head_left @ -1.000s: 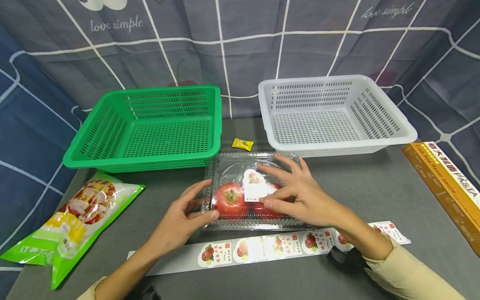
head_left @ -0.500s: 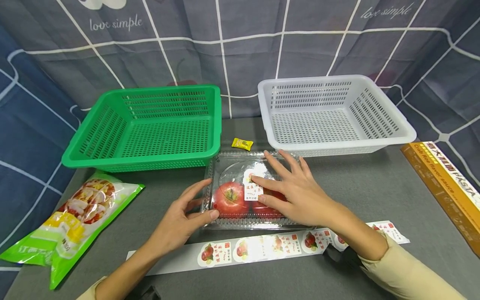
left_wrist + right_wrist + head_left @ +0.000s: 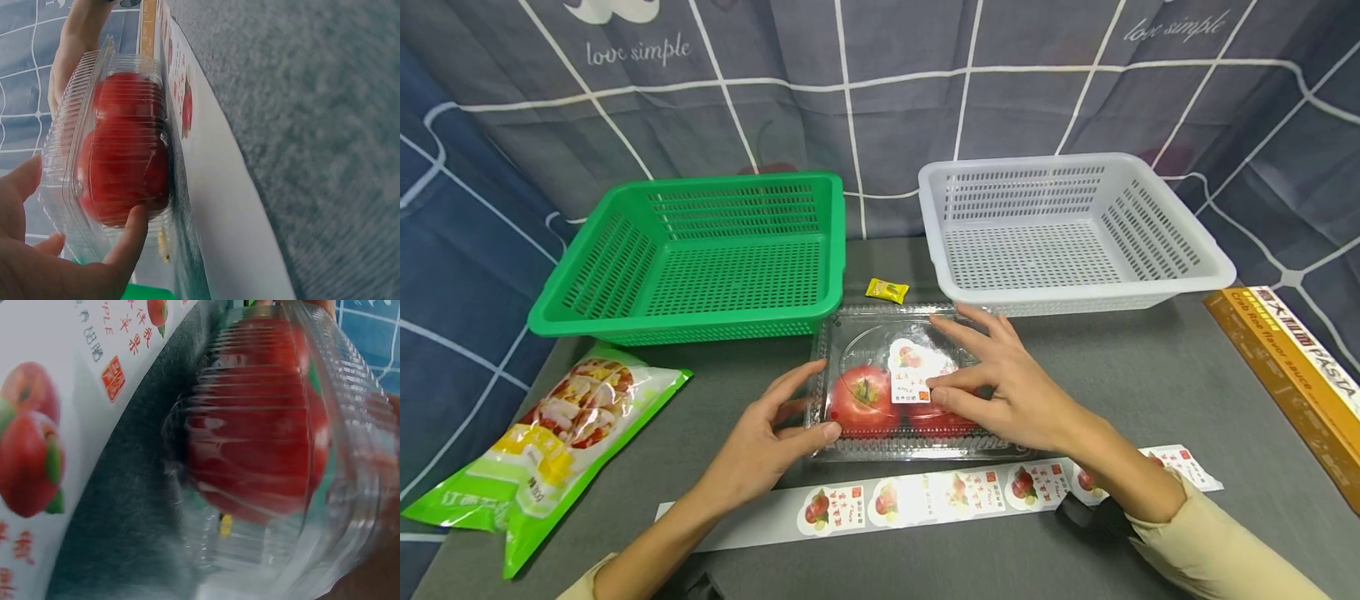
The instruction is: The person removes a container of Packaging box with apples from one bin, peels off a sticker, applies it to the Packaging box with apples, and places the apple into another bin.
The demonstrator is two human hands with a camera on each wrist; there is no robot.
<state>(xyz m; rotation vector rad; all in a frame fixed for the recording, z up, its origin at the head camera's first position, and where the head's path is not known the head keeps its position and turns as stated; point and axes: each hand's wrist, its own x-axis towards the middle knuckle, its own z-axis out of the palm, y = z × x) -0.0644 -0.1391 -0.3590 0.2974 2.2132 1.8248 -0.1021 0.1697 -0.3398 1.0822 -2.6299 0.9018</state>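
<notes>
A clear plastic clamshell box (image 3: 867, 342) with red apples (image 3: 861, 398) inside stands on the grey table in the head view. On its lid lies a white apple sticker (image 3: 908, 367). My left hand (image 3: 763, 442) rests at the box's left side, fingers and thumb spread; the left wrist view has its thumb (image 3: 134, 234) straight against the clear wall. My right hand (image 3: 1018, 396) lies over the lid's right part, fingers spread, index finger and thumb touching the sticker's right edge. In the right wrist view the box (image 3: 281, 544) is blurred.
A strip of apple stickers (image 3: 902, 508) lies in front of the box. Behind stand a green basket (image 3: 685, 325) and a white basket (image 3: 1090, 296), with a small yellow packet (image 3: 887, 290) between. A food bag (image 3: 568, 425) lies left, a pasta box (image 3: 1292, 383) right.
My right fingers have slid over the sticker, first covering more of it, then drawing back to its right edge. The left hand and box stay put.
</notes>
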